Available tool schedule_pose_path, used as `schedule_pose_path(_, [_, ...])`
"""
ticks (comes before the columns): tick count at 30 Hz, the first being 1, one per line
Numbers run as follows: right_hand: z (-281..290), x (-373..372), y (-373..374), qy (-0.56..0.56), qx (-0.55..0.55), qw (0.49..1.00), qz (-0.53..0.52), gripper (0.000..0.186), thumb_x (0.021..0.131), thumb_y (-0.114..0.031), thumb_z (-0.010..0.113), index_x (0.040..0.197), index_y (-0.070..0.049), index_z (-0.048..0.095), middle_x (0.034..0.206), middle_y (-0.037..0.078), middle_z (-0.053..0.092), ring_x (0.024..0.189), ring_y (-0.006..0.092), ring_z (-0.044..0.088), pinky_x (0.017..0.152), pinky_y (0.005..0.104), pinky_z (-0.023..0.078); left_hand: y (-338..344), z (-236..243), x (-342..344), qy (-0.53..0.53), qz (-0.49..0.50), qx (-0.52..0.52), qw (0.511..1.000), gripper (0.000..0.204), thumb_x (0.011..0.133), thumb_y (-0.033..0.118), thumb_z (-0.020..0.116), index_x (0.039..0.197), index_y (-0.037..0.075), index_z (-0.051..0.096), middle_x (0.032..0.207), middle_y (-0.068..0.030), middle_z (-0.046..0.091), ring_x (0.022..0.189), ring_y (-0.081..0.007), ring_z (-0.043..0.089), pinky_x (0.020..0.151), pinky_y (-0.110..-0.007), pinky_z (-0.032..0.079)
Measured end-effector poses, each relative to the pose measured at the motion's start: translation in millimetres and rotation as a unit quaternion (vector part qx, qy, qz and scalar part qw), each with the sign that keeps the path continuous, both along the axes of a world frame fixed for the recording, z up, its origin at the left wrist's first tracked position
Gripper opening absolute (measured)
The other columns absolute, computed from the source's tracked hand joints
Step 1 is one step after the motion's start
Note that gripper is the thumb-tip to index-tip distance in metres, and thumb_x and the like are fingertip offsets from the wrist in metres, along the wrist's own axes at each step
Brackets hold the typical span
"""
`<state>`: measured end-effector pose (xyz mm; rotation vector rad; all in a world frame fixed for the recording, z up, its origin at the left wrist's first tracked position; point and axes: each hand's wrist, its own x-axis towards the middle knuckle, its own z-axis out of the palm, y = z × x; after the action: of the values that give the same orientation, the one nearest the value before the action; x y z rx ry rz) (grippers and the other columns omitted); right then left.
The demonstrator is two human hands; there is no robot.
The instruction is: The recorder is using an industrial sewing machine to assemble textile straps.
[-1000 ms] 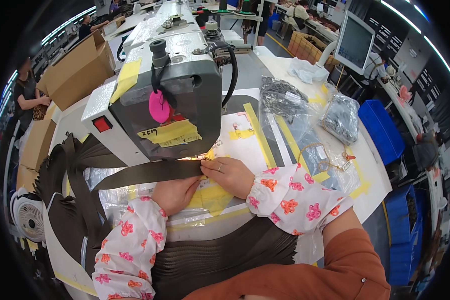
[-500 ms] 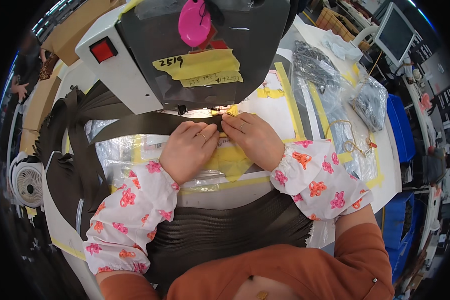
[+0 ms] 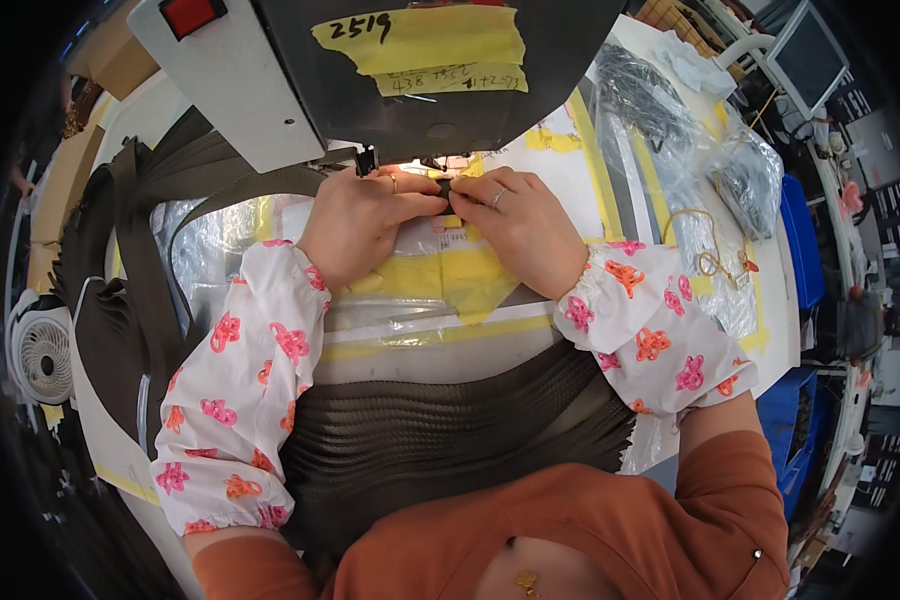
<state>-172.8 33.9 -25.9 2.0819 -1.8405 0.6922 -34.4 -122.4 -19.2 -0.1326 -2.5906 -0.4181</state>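
Observation:
Under the lit needle area of a grey and white sewing machine (image 3: 295, 85), both my hands pinch the end of a dark olive-brown strap (image 3: 444, 197). My left hand (image 3: 353, 225) is closed, its thumb and fingertips pressed on the strap's left side. From the right, my right hand (image 3: 523, 222) pinches the same short end, its fingertips almost meeting the left ones. The strap's length (image 3: 245, 185) trails leftward behind my left hand to a heap of straps (image 3: 120, 325). Part of the end is hidden by my fingers.
A layered stack of dark straps (image 3: 430, 430) lies between me and the machine. Yellow tape (image 3: 420, 280) and clear plastic cover the worktop. Bagged dark cords (image 3: 650, 110) lie at the right, with blue bins (image 3: 800, 240) beyond. A white fan (image 3: 42, 350) stands left.
My view has shifted, so the machine sits higher in the picture. My hands have moved toward the needle area, and the strap end between them has turned and shows less.

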Motion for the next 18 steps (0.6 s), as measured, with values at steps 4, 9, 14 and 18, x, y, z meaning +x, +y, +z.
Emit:
schedule_pose_path(4, [-1.2, 3.8, 4.0, 0.052, 0.043, 0.997, -0.021, 0.026, 0.070, -0.009, 0.054, 0.095, -0.004, 0.060, 0.103, 0.006, 0.055, 0.097, 0.0187, 0.050, 0.084, 0.0322, 0.040, 5.3, 0.6, 4.0, -0.013, -0.016, -0.118, 0.993, 0.030, 0.067, 0.005, 0.055, 0.095, 0.009, 0.063, 0.103, -0.0014, 0.061, 0.088, -0.0211, 0.056, 0.072, -0.030, 0.046])
schedule_pose_path(9, [0.2, 6.6, 3.0, -0.015, 0.002, 0.998, -0.055, 0.025, 0.070, -0.008, 0.053, 0.093, -0.004, 0.060, 0.102, 0.008, 0.056, 0.097, 0.0210, 0.050, 0.084, 0.0338, 0.039, 12.9, 5.1, 13.9, -0.033, 0.017, -0.111, 0.993, 0.035, 0.068, 0.006, 0.057, 0.103, 0.010, 0.060, 0.108, -0.0011, 0.057, 0.091, -0.0217, 0.052, 0.078, -0.034, 0.042])
schedule_pose_path(14, [4.6, 3.4, -0.2, 0.013, -0.013, 0.999, -0.033, 0.024, 0.069, -0.008, 0.054, 0.091, -0.004, 0.061, 0.101, 0.006, 0.058, 0.093, 0.0201, 0.052, 0.084, 0.0331, 0.040, 17.8, 3.6, 9.8, -0.031, 0.060, -0.074, 0.995, 0.030, 0.070, 0.009, 0.057, 0.099, 0.013, 0.062, 0.102, 0.0004, 0.058, 0.083, -0.0199, 0.052, 0.072, -0.032, 0.043])
schedule_pose_path(18, [2.5, 5.3, 2.2, 0.092, 0.016, 0.995, -0.043, 0.023, 0.067, -0.009, 0.055, 0.088, -0.003, 0.060, 0.100, 0.005, 0.060, 0.090, 0.0182, 0.053, 0.083, 0.0331, 0.040, 20.5, -0.2, 7.3, -0.032, 0.067, -0.076, 0.994, 0.025, 0.071, 0.010, 0.057, 0.095, 0.012, 0.064, 0.098, -0.0007, 0.059, 0.081, -0.0205, 0.052, 0.070, -0.032, 0.044])
